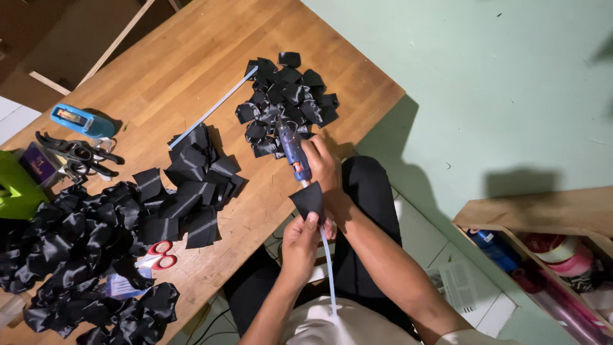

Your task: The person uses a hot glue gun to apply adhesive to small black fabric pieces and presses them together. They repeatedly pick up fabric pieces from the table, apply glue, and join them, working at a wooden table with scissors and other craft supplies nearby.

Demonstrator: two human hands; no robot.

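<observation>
Over table edge, right hand (324, 167) gripping glue gun (294, 150)

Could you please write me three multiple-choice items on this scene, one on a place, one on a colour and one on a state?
1. Where do the red-handled scissors lie?
A. On the wooden table among black fabric pieces
B. On the green floor
C. In the wooden shelf at the right

2. What colour is the glue gun?
A. Yellow
B. Blue
C. White

3. How is the folded black fabric piece held?
A. It lies loose on the table
B. It hangs off the scissors
C. The left hand pinches it at the gun's rear end

Answers: 1 A, they rest on the table near its front edge. 2 B, the body in the right hand is blue. 3 C, left fingers close on its lower edge.
</observation>
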